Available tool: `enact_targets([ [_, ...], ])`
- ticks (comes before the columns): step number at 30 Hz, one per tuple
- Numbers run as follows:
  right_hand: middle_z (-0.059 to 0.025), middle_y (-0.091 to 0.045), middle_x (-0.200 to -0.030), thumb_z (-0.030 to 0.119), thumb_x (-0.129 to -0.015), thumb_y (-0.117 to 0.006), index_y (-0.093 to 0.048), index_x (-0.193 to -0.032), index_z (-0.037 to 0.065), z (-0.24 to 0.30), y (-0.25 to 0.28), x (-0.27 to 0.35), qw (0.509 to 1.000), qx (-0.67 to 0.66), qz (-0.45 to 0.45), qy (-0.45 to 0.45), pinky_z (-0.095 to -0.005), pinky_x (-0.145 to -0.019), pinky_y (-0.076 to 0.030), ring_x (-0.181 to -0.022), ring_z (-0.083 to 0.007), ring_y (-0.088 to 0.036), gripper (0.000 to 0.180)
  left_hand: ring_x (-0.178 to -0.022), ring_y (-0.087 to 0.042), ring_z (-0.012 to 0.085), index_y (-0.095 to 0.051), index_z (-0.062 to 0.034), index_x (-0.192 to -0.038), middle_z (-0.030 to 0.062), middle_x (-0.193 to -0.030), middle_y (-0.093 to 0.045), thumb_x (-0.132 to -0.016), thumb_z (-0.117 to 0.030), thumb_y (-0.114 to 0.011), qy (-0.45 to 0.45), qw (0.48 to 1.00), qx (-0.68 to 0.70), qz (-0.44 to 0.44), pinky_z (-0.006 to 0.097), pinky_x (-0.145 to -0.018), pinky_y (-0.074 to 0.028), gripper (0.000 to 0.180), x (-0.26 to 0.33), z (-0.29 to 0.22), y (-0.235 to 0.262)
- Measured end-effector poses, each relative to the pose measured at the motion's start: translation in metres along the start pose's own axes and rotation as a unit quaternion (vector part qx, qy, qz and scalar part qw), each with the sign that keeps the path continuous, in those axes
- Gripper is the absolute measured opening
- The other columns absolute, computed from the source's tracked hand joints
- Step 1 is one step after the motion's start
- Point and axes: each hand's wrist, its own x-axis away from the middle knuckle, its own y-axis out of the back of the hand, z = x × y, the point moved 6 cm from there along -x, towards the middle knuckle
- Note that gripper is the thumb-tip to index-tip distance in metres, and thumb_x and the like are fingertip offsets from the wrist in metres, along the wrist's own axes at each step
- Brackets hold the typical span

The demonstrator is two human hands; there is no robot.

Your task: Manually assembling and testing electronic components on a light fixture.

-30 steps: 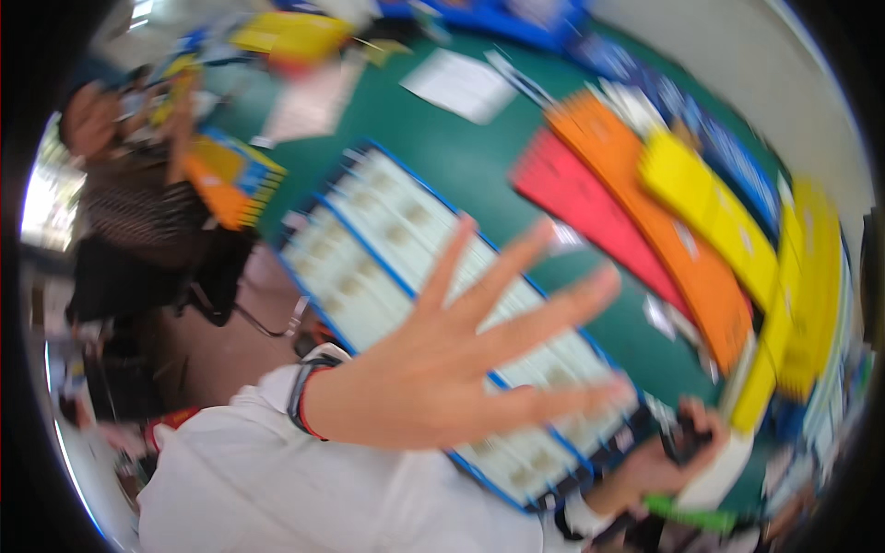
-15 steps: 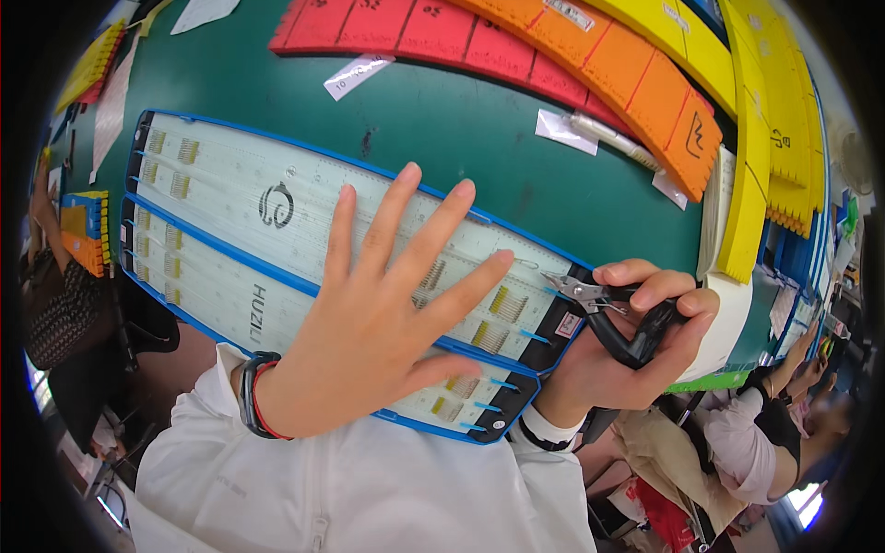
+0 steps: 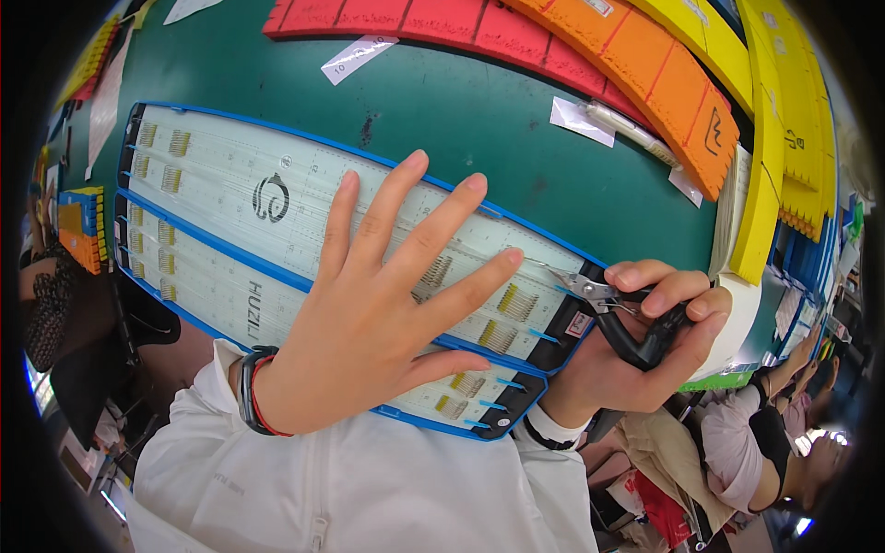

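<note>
A long flat case (image 3: 217, 147) with blue edges and pale panels lies on the green bench top. It holds rows of small yellowish wire-like pieces along thin lines, with light-blue ties at its ends. My left hand (image 3: 392, 290) rests palm down across the middle of the case, fingers spread, hiding part of it. At the case's right end, my right hand (image 3: 678, 355) grips cutting pliers (image 3: 590, 289) by their black handles. The metal jaws point left over the case's corner, with a fine line or wire beside their tips; whether they touch it I cannot tell.
Red (image 3: 433, 32), orange (image 3: 645, 83) and yellow (image 3: 763, 184) foam strips lie along the far and right sides. A white pen (image 3: 631, 134) and paper labels (image 3: 583, 120) sit before them. Another person (image 3: 737, 442) is at the right, and another's patterned clothing (image 3: 51, 309) shows at the left.
The whole view has shifted slightly. My left hand stays spread on the case and my right hand keeps its hold on the pliers, with little movement relative to the case.
</note>
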Motion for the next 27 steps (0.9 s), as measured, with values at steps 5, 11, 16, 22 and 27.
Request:
enact_targets([
  [5,-0.0119,-0.040,-0.066,0.025,-0.100,-0.026,-0.029,-0.086,0.006,0.0008,-0.0001,-0.0007,1.000,-0.001,-0.002,0.007,-0.0337,-0.052,-0.048,-0.051,-0.0295,-0.054,0.024,-0.133,-0.023,0.0461,-0.057,-0.0267,-0.127,0.0146,-0.146,-0.030,-0.063,-0.047,-0.073,0.000,1.000,0.002,0.000,0.067,-0.101,-0.019,0.069,-0.0008,-0.0005,0.0011],
  [11,-0.0118,-0.042,-0.066,0.026,-0.100,-0.026,-0.031,-0.087,0.006,0.0005,-0.0011,-0.0007,1.000,-0.027,-0.005,0.006,-0.0346,-0.052,-0.049,-0.051,-0.0298,-0.054,0.024,-0.133,-0.023,0.0462,-0.057,-0.0268,-0.126,0.0145,-0.146,-0.031,-0.063,-0.047,-0.073,0.002,1.000,0.004,0.003,0.067,-0.101,-0.020,0.068,-0.0011,-0.0008,0.0012],
  [16,-0.0102,-0.042,-0.064,0.027,-0.100,-0.026,-0.031,-0.087,0.007,0.0006,-0.0007,0.0000,0.999,0.010,0.030,0.011,-0.0353,-0.050,-0.048,-0.050,-0.0267,-0.053,0.024,-0.132,-0.024,0.0465,-0.057,-0.0259,-0.126,0.0152,-0.145,-0.032,-0.063,-0.047,-0.073,-0.005,1.000,0.003,-0.004,0.067,-0.101,-0.021,0.068,-0.0011,-0.0004,0.0010],
  [22,-0.0083,-0.041,-0.062,0.028,-0.101,-0.026,-0.031,-0.087,0.008,0.0041,0.0032,0.0022,0.999,-0.005,0.035,-0.005,-0.0343,-0.047,-0.047,-0.046,-0.0221,-0.048,0.024,-0.133,-0.024,0.0472,-0.059,-0.0205,-0.122,0.0172,-0.144,-0.034,-0.065,-0.050,-0.071,-0.003,1.000,0.004,-0.015,0.066,-0.101,-0.020,0.065,-0.0004,-0.0010,0.0018],
  [27,-0.0080,-0.040,-0.062,0.029,-0.101,-0.027,-0.031,-0.087,0.009,0.0048,0.0051,0.0041,0.999,0.002,0.034,-0.009,-0.0343,-0.047,-0.047,-0.046,-0.0217,-0.047,0.025,-0.133,-0.024,0.0472,-0.060,-0.0199,-0.121,0.0175,-0.145,-0.034,-0.064,-0.050,-0.072,-0.002,1.000,0.003,-0.017,0.067,-0.101,-0.020,0.065,0.0017,-0.0015,0.0009],
])
